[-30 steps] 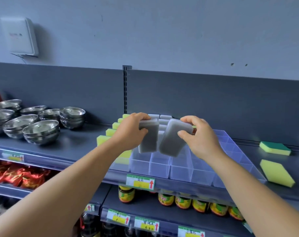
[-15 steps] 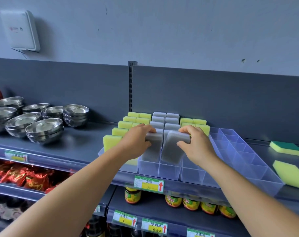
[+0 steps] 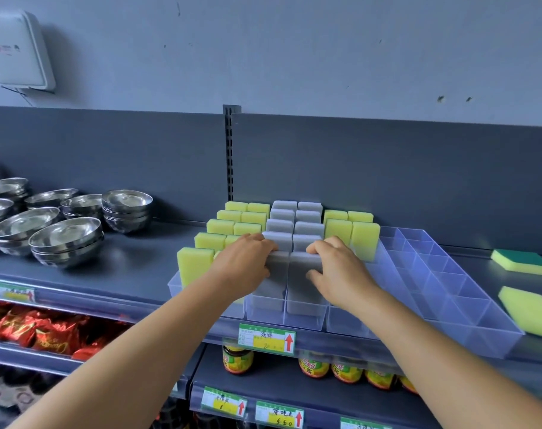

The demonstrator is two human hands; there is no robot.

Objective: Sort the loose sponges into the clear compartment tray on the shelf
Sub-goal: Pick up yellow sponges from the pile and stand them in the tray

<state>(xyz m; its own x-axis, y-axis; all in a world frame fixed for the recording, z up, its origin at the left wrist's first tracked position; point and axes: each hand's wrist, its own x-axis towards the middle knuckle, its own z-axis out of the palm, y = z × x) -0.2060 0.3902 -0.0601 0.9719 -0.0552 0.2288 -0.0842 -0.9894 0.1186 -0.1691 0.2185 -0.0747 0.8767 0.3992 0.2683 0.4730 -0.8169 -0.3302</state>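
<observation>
A clear compartment tray (image 3: 468, 323) lies on the grey shelf. Yellow sponges (image 3: 194, 265) and grey sponges (image 3: 282, 225) stand upright in its left and middle columns. My left hand (image 3: 243, 265) grips the top of a grey sponge (image 3: 271, 284) standing in a front compartment. My right hand (image 3: 338, 270) grips a second grey sponge (image 3: 303, 287) in the compartment beside it. Both sponges are down inside the tray. Two loose sponges lie on the shelf to the right: a green-topped sponge (image 3: 522, 262) and a yellow sponge (image 3: 531, 311).
Stacks of steel bowls (image 3: 65, 239) stand on the shelf at the left. The tray's right columns (image 3: 424, 261) hold nothing. Jars (image 3: 237, 360) and red packets (image 3: 31, 331) fill the shelf below, behind price tags (image 3: 266, 339).
Both hands have come down with the two grey sponges, from above the tray into the front middle compartments. The camera has moved closer.
</observation>
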